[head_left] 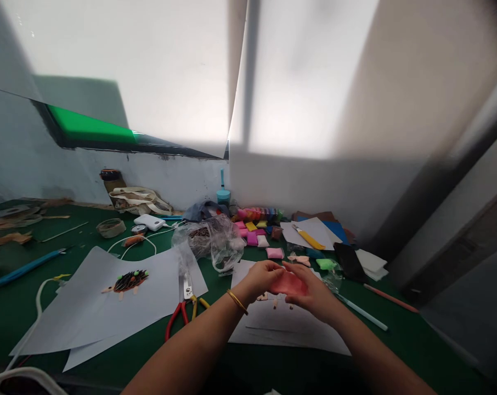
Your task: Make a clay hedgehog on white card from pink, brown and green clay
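Observation:
Over the white paper (269,334), my left hand (260,278) and my right hand (314,293) come together around a soft pinkish-red packet (288,283). The fingers of both are closed on its edges, the left from the near left side and the right from the right. Whether it is sealed or torn cannot be made out. Small beige clay pieces with dark tips (275,303) lie on the paper just below my hands. Small packets of coloured clay, such as a pink packet (275,253), lie just beyond.
To the left, a hedgehog figure with dark spines (130,282) lies on paper sheets (92,323). Scissors (187,288) and red-handled pliers (176,321) lie beside my left forearm. Behind are a clear plastic bag (227,247) and a yellow cutter (310,238); a pale-blue pen (363,312) lies right.

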The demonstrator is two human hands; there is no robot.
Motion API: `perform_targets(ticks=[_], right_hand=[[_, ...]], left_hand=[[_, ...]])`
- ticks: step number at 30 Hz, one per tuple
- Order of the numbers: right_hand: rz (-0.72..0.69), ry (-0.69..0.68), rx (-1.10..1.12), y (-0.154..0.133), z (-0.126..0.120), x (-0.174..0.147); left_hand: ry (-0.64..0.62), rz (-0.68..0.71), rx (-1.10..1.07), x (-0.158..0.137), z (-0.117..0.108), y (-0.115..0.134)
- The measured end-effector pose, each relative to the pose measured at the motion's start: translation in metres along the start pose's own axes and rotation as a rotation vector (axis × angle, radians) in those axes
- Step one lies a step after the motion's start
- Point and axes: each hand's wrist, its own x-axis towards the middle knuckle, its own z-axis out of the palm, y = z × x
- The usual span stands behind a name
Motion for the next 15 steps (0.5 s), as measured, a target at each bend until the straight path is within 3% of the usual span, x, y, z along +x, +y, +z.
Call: perform_targets(ticks=[4, 10, 15], right_hand=[[-0.012, -0.027, -0.074, -0.011, 0.003, -0.001], [0.017, -0.039, -0.005, -0.009, 0.001, 0.001], [0.022, -0.061, -0.011, -0.007, 0.0, -0.001]], left_hand=[[-0.064, -0.013, -0.072, -0.005, -0.001, 0.003], [0.006, -0.028, -0.058, -0.012, -0.002, 0.002], [-0.1, -0.142, -0.168, -0.012, 0.002, -0.001]])
